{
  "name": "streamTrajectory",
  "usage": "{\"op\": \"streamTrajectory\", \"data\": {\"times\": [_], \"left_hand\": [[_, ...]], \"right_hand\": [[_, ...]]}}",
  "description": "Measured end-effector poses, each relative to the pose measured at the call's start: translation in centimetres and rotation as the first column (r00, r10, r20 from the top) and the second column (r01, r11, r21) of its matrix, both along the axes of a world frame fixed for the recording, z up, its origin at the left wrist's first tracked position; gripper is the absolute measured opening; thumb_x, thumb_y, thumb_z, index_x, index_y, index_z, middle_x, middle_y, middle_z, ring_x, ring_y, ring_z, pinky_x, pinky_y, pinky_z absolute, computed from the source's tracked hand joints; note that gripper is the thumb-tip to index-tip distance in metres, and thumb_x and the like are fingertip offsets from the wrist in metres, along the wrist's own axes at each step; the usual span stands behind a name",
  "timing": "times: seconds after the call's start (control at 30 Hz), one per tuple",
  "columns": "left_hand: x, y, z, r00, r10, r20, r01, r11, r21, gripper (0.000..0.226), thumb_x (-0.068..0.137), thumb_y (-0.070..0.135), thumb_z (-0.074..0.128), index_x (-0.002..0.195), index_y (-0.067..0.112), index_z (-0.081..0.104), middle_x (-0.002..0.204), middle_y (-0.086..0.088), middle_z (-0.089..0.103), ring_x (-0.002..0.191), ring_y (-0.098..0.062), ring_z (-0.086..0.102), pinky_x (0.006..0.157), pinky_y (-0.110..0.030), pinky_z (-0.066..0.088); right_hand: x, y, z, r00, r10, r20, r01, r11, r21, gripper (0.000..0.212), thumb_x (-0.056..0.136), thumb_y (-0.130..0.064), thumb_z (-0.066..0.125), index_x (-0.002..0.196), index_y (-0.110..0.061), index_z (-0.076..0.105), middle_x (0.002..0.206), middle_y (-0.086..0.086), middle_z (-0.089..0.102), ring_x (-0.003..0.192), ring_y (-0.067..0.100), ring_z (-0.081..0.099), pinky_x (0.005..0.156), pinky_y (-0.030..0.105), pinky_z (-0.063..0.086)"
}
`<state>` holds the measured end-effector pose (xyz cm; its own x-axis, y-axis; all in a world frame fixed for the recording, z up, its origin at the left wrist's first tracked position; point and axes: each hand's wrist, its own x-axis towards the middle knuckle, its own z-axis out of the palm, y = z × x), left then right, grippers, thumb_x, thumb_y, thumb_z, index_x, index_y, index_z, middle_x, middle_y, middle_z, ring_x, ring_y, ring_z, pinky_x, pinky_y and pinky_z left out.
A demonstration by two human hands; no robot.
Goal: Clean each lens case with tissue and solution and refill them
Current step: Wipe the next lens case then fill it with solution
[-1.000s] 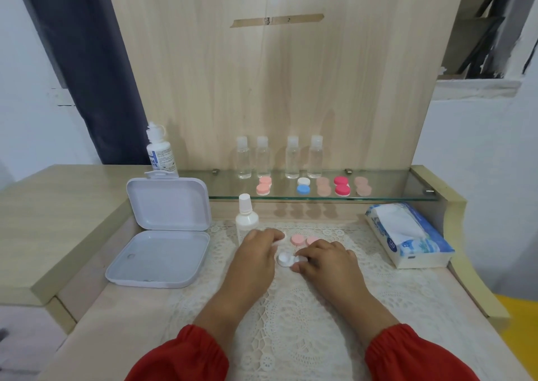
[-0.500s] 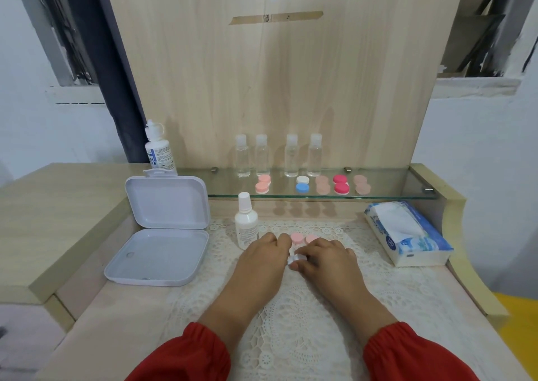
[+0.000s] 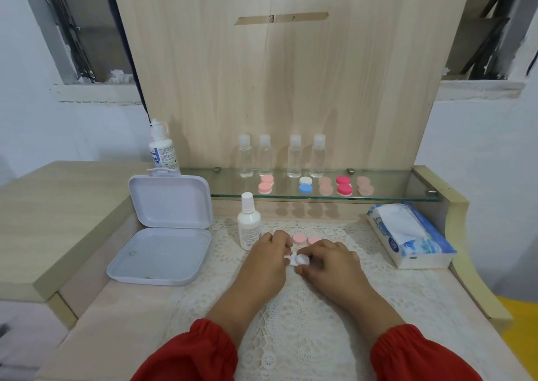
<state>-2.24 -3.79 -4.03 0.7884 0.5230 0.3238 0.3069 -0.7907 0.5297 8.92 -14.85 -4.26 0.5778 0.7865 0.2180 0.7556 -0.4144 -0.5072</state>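
**Lens case gripped between two hands at the counter**

Lens case (image 3: 300, 260), white, sits low over the lace mat (image 3: 291, 322) at the middle of the counter (image 3: 96, 316), and I see my left hand (image 3: 266, 260) and right hand (image 3: 329, 264) closing on it from either side. My left fingers curl in at the case's left end; my right thumb and fingertips pinch its right well. Whether a tissue is wrapped around the case I cannot tell, as the white shapes blur together. Two pink caps (image 3: 304, 238) lie on the mat just beyond my knuckles. A white solution bottle (image 3: 249, 223) stands upright beside my left hand, near the mat's back edge. Left of it an open white box (image 3: 166, 232) rests with its lid propped up, and behind that lid stands a larger labelled bottle (image 3: 163, 147). A tissue pack (image 3: 410, 235) lies at the right, well apart from my hands. On the glass shelf (image 3: 393, 190) at the back stand four clear bottles (image 3: 281, 156) in a row, with five more capped cases (image 3: 316, 185) in front of them, in pink, blue and white, beige and red. Red sleeves (image 3: 198, 351) cover both my wrists.
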Motion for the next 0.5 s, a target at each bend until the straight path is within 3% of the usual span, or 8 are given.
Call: {"op": "streamTrajectory", "data": {"times": [0.17, 0.3, 0.33, 0.4, 0.5], "left_hand": [[0.06, 0.12, -0.33, 0.999, 0.012, 0.04, -0.008, 0.996, -0.092, 0.029, 0.089, 0.0, 0.054, 0.107, 0.021, 0.047, 0.102, 0.007, 0.048, 0.096, -0.006, 0.048, 0.074, -0.003, 0.037], [-0.1, 0.21, 0.25, 0.972, 0.101, 0.211, -0.006, 0.912, -0.41, 0.027, 0.089, 0.002, 0.057, 0.093, 0.026, 0.047, 0.096, 0.002, 0.058, 0.089, -0.008, 0.055, 0.068, -0.005, 0.039], [-0.19, 0.24, 0.38, 0.957, 0.127, 0.262, -0.004, 0.906, -0.424, 0.028, 0.088, 0.002, 0.058, 0.091, 0.027, 0.047, 0.096, 0.002, 0.059, 0.09, -0.007, 0.056, 0.07, -0.007, 0.041], [-0.34, 0.03, 0.52, 0.952, 0.077, 0.296, 0.028, 0.942, -0.335, 0.03, 0.088, 0.001, 0.056, 0.091, 0.03, 0.047, 0.099, 0.005, 0.06, 0.094, -0.002, 0.056, 0.078, -0.011, 0.044], [0.06, -0.64, 0.09, 0.976, -0.09, 0.199, 0.115, 0.986, -0.121, 0.024, 0.091, 0.005, 0.055, 0.098, 0.027, 0.047, 0.104, 0.008, 0.058, 0.099, -0.001, 0.053, 0.083, -0.015, 0.044]], "right_hand": [[0.35, -0.08, 0.01, 0.997, -0.012, -0.072, 0.013, 1.0, 0.016, 0.024, 0.086, -0.043, 0.063, 0.11, -0.041, 0.063, 0.11, -0.02, 0.055, 0.111, 0.006, 0.043, 0.091, 0.029, 0.025], [0.43, 0.02, 0.04, 0.997, -0.014, -0.075, 0.014, 1.0, 0.001, 0.024, 0.085, -0.042, 0.064, 0.109, -0.039, 0.064, 0.108, -0.02, 0.053, 0.111, 0.006, 0.043, 0.091, 0.029, 0.026], [0.48, 0.0, 0.02, 0.997, -0.014, -0.077, 0.014, 1.0, 0.001, 0.024, 0.085, -0.042, 0.064, 0.109, -0.039, 0.064, 0.108, -0.02, 0.053, 0.111, 0.006, 0.043, 0.092, 0.029, 0.026], [0.56, -0.06, -0.01, 0.996, -0.01, -0.086, 0.011, 1.0, 0.008, 0.024, 0.085, -0.043, 0.065, 0.108, -0.04, 0.064, 0.109, -0.02, 0.054, 0.111, 0.006, 0.043, 0.092, 0.03, 0.026], [0.69, -0.06, 0.03, 0.996, -0.005, -0.086, 0.005, 1.0, 0.003, 0.018, 0.084, -0.044, 0.065, 0.101, -0.036, 0.063, 0.101, -0.019, 0.051, 0.107, 0.008, 0.045, 0.093, 0.032, 0.029]]}}
